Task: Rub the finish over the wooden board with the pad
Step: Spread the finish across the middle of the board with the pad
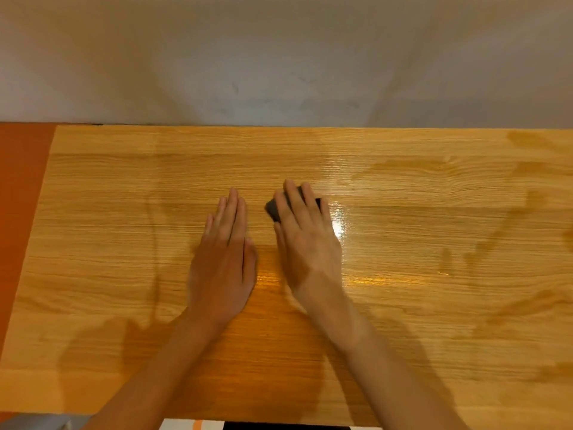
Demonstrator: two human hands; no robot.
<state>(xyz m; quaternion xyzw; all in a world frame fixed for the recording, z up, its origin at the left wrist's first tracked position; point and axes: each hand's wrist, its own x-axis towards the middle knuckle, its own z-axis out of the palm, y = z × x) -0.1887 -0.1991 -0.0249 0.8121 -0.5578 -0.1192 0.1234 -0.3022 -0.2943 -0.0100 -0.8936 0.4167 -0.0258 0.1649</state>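
Pressing one dark pad (280, 209) (straight fingers) onto one wooden board (403, 212), right hand (305, 240); left hand (224, 256) flat.

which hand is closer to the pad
Right. The right hand lies flat on top of the dark pad, its fingers covering most of it. The left hand rests flat on the board just left of the pad, not touching it.

There is one wooden board (403, 243) and one dark pad (274, 207) on it. Two hands show: one left hand (224, 259) and one right hand (307, 240).
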